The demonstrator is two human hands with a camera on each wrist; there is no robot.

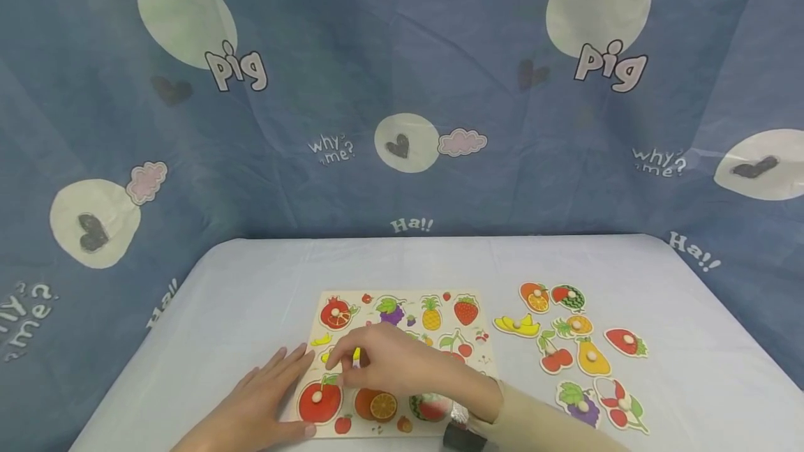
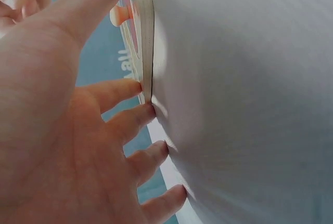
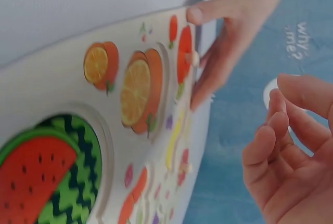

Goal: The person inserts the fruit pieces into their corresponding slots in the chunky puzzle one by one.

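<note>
A cream fruit puzzle board point(image 1: 361, 430) lies on the white table. My left hand point(image 1: 257, 403) rests at its left edge, fingers straight and spread; in the left wrist view the fingertips point(image 2: 134, 87) touch the board's side and the cloth. Above the middle of the board hovers my right hand point(image 1: 396, 361), loosely bent, with nothing visible between thumb and fingers in the right wrist view. A knobbed red apple piece point(image 1: 319, 407) sits at the lower left of the board, and a knobbed pomegranate piece point(image 1: 335, 314) at the upper left. Part of the board is hidden under the right forearm.
Several loose knobbed pieces lie right of the board, among them bananas point(image 1: 516, 326), an orange point(image 1: 534, 296), a watermelon point(image 1: 568, 297), cherries point(image 1: 555, 358), a pear point(image 1: 592, 358), a strawberry point(image 1: 624, 342) and grapes point(image 1: 578, 403). A blue patterned curtain point(image 1: 402, 194) hangs behind the table.
</note>
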